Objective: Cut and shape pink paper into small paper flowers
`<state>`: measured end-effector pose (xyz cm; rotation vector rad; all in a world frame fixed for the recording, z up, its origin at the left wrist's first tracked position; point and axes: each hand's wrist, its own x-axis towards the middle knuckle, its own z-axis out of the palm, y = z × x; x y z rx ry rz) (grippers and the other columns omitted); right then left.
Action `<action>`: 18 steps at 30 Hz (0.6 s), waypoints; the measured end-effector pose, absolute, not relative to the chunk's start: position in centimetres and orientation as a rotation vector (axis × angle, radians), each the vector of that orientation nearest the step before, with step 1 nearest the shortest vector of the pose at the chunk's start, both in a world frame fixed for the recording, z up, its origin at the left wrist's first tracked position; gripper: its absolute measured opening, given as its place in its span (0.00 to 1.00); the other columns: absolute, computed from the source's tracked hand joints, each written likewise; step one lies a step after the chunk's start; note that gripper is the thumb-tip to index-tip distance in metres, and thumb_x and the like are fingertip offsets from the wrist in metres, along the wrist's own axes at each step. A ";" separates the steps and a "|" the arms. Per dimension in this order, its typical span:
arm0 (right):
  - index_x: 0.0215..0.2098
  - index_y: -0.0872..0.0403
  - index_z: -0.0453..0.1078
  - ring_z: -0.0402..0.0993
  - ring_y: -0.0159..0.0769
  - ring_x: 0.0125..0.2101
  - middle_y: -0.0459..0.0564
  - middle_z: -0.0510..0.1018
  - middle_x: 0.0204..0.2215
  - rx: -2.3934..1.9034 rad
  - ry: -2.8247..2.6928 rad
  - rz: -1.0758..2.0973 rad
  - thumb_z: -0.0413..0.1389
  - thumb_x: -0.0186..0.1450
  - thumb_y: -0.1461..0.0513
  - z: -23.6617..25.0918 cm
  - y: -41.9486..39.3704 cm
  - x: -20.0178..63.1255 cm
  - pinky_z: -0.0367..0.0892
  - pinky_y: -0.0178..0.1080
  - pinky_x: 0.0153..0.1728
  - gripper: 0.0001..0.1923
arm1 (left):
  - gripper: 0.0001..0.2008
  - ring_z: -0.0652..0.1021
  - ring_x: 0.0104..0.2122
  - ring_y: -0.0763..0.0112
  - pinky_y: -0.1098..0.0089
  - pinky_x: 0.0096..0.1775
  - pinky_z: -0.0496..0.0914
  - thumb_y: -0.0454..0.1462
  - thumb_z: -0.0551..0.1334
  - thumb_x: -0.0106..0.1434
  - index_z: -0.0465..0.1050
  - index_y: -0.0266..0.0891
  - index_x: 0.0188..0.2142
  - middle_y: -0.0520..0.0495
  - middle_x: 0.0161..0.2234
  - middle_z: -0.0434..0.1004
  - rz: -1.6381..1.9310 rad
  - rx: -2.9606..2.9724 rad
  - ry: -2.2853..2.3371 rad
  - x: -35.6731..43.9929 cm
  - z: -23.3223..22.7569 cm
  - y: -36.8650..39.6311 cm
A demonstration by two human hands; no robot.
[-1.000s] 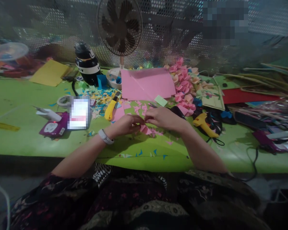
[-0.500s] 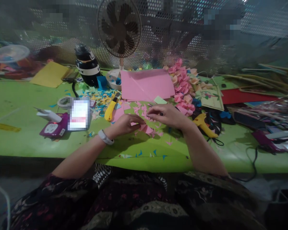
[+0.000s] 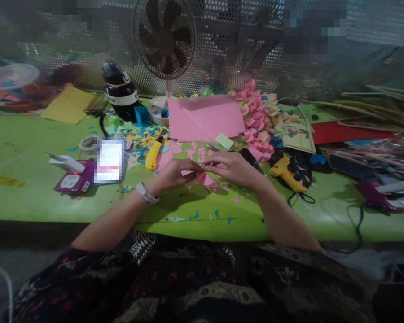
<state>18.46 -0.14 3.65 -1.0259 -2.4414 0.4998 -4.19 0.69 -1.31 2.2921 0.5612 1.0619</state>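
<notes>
In the head view, my left hand (image 3: 179, 174) is closed in a pinch on a small folded piece of pink paper (image 3: 206, 179), just above the green table (image 3: 188, 231). My right hand (image 3: 231, 168) meets it from the other side, its thumb and fingertips closed on the paper's upper edge. The fingertips partly hide the piece. Pink paper scraps (image 3: 195, 152) lie around and behind both hands. A dark phone-like object (image 3: 251, 160) lies beyond my right hand, partly covered by it. A light green paper piece (image 3: 225, 141) lies behind the hands.
A yellow cutter knife (image 3: 154, 154), a lit phone (image 3: 109, 161) and a purple box (image 3: 72, 181) lie left. Pink sheets (image 3: 205, 119), a fan (image 3: 164, 40) and a black bottle (image 3: 121, 96) stand behind. Folded pink petals (image 3: 256, 119) and a yellow glue gun (image 3: 287, 174) are right.
My right hand has moved slightly left and down, so its fingertips now meet my left hand's at the pink paper. More of the dark phone-like object shows.
</notes>
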 end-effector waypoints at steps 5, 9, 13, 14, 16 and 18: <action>0.43 0.53 0.79 0.78 0.39 0.41 0.51 0.84 0.39 -0.982 -2.427 0.498 0.58 0.68 0.63 3.3 -0.1 18.4 0.70 0.44 0.47 0.09 | 0.09 0.84 0.39 0.67 0.65 0.42 0.79 0.32 0.62 0.64 0.81 0.40 0.41 0.41 0.39 0.84 1.049 2.283 0.557 -4.2 -1.4 0.8; 0.43 0.52 0.79 0.78 0.39 0.42 0.50 0.84 0.39 -1.009 -2.407 0.507 0.58 0.68 0.63 3.0 0.0 18.3 0.70 0.44 0.47 0.09 | 0.09 0.83 0.39 0.66 0.65 0.42 0.79 0.32 0.62 0.64 0.81 0.39 0.41 0.41 0.40 0.84 1.049 2.270 0.559 -4.2 -1.2 0.7; 0.45 0.53 0.79 0.78 0.40 0.41 0.52 0.84 0.40 -1.041 -2.391 0.545 0.59 0.67 0.62 3.1 0.2 18.4 0.71 0.43 0.43 0.10 | 0.10 0.83 0.39 0.66 0.66 0.42 0.79 0.31 0.62 0.64 0.81 0.38 0.41 0.41 0.39 0.84 1.049 2.261 0.552 -4.3 -0.9 0.6; 0.46 0.54 0.78 0.78 0.40 0.41 0.52 0.84 0.40 -1.035 -2.391 0.565 0.59 0.67 0.62 3.2 0.2 18.5 0.71 0.42 0.43 0.10 | 0.10 0.83 0.39 0.66 0.66 0.42 0.79 0.31 0.62 0.63 0.81 0.39 0.41 0.41 0.39 0.84 1.047 2.259 0.551 -4.3 -0.9 0.5; 0.47 0.55 0.78 0.78 0.39 0.41 0.53 0.83 0.41 -1.004 -2.397 0.601 0.59 0.67 0.61 3.4 0.1 18.7 0.71 0.41 0.43 0.12 | 0.11 0.83 0.39 0.66 0.65 0.43 0.78 0.30 0.61 0.63 0.81 0.39 0.41 0.41 0.39 0.84 1.049 2.249 0.550 -4.4 -0.8 0.5; 0.49 0.54 0.77 0.78 0.39 0.41 0.53 0.83 0.43 -0.977 -2.408 0.619 0.58 0.68 0.60 3.6 0.1 18.8 0.71 0.41 0.44 0.13 | 0.11 0.83 0.40 0.65 0.65 0.43 0.78 0.30 0.61 0.63 0.81 0.38 0.41 0.41 0.39 0.84 1.054 2.234 0.544 -4.4 -0.9 0.6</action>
